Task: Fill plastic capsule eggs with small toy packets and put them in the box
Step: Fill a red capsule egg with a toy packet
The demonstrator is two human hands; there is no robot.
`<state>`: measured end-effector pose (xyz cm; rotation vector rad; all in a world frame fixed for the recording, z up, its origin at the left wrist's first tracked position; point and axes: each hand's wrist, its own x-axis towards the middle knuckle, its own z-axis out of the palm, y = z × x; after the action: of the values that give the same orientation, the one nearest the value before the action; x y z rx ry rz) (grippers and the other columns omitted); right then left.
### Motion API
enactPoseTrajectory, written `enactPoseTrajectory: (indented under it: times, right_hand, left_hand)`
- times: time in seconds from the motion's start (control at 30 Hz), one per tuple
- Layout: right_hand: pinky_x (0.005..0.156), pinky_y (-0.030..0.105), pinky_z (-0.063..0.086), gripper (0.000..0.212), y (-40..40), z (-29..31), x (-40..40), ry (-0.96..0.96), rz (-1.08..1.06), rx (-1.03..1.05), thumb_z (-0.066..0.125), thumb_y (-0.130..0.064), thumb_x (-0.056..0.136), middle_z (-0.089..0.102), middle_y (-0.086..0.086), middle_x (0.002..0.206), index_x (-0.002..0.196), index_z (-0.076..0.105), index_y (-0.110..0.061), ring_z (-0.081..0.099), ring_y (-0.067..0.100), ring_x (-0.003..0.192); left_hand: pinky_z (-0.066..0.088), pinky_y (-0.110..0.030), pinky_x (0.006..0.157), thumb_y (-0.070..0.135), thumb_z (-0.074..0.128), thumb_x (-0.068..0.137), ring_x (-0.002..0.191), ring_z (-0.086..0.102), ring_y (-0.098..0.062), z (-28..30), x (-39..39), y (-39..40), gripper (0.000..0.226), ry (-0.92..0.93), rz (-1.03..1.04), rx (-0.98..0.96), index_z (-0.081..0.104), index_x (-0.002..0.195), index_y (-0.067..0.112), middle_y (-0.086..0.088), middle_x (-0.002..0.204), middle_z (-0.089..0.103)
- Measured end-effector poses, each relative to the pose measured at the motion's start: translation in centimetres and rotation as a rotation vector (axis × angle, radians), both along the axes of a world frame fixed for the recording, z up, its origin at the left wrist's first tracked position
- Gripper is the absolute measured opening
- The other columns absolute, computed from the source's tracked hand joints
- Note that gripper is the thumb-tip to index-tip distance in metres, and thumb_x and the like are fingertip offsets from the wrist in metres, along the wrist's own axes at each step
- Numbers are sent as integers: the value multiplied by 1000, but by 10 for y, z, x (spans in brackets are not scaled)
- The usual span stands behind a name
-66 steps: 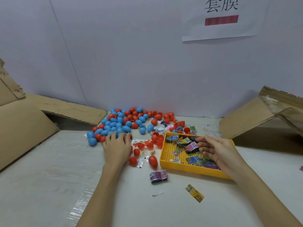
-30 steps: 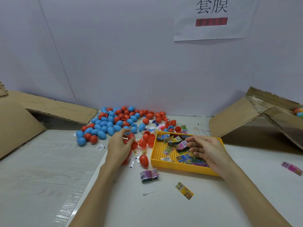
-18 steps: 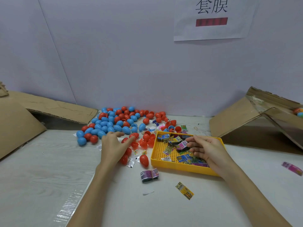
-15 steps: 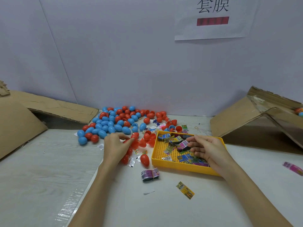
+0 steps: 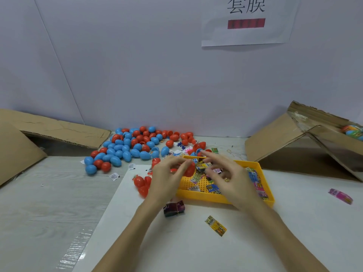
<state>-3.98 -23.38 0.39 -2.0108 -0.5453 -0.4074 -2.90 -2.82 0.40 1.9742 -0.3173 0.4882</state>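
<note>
White bench against grey wall; paper sign above. Left hand pinches red capsule half; right hand blurred, grasp indeterminate.

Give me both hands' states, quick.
Left hand: holds a red capsule egg over the yellow tray.
Right hand: fingers curled, contents cannot be told.

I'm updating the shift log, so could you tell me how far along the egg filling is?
Done: a few eggs show in the cardboard box at right. In hand: the left hand holds a red egg over the yellow tray; the right hand hovers close, contents unclear. Left: the large egg pile.
</note>
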Motion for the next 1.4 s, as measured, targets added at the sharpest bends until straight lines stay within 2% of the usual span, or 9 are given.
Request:
enactPoseTrajectory:
  times: [0.13,0.23,0.37,0.53,0.7,0.93,1.07,1.17,1.4]
  right_hand:
    - [87,13,54,48,19,-4,-8,-137,-30,-143,69,-18,99,58,-13,129,144,60,-28,61,1,110]
    - [83,9,52,38,22,-1,-10,-110,-86,-52,73,-21,95,60,-13,119,132,67,-27,62,-2,104]
    - [77,19,58,22,16,1,-8,17,-181,87,75,-38,90,68,-13,106,109,69,-30,66,0,96]
    - [75,36,63,20,10,1,-7,153,-190,207,67,-42,94,74,-11,90,106,71,-27,72,10,86]
    - [62,26,60,22,12,1,-6,213,-38,273,60,-24,103,73,-2,103,125,63,-24,74,14,89]
    - [62,16,53,16,14,-3,-6,183,-96,204,59,-29,103,74,-7,87,113,69,-21,72,8,78]
    - [56,18,52,29,13,-2,-7,208,-112,171,47,-44,104,73,-6,78,101,69,-26,68,8,65]
    - [60,20,56,16,12,-2,-6,233,-95,213,56,-31,104,74,-8,91,118,64,-28,73,9,79]
    - [59,19,56,10,10,-2,-3,231,-141,243,62,-19,102,74,-3,81,109,68,-17,72,13,71]
  left_hand:
    - [57,-25,78,24,64,99,89,68,-9,-5,-5,-10,16,-32,-75,-1,77,108,21,8,93,74]
    - [59,-24,78,24,61,100,92,72,-10,-2,-7,-14,19,66,-95,-159,71,116,17,4,97,75]
    - [59,-25,86,13,53,105,108,71,-15,2,-7,-13,22,217,-240,-375,67,121,12,0,112,74]
    - [57,-27,93,13,72,94,111,70,-13,-1,-10,-17,33,120,-329,-213,65,127,16,5,116,73]
    - [60,-33,92,22,73,94,104,72,-13,-5,-8,-16,28,83,-267,-196,70,121,16,6,109,75]
    - [61,-29,88,22,77,91,107,70,-13,-4,-6,-13,45,13,-290,-92,60,132,22,9,117,69]
    - [60,-28,86,24,74,93,104,70,-12,-6,-7,-15,36,-38,-258,-25,65,128,22,9,115,70]
    - [60,-27,84,29,70,96,98,71,-9,-8,-5,-12,28,-30,-210,-30,70,122,19,11,105,74]
    - [60,-27,80,37,65,97,92,71,-7,-9,-6,-15,32,-14,-207,26,63,127,30,14,99,72]
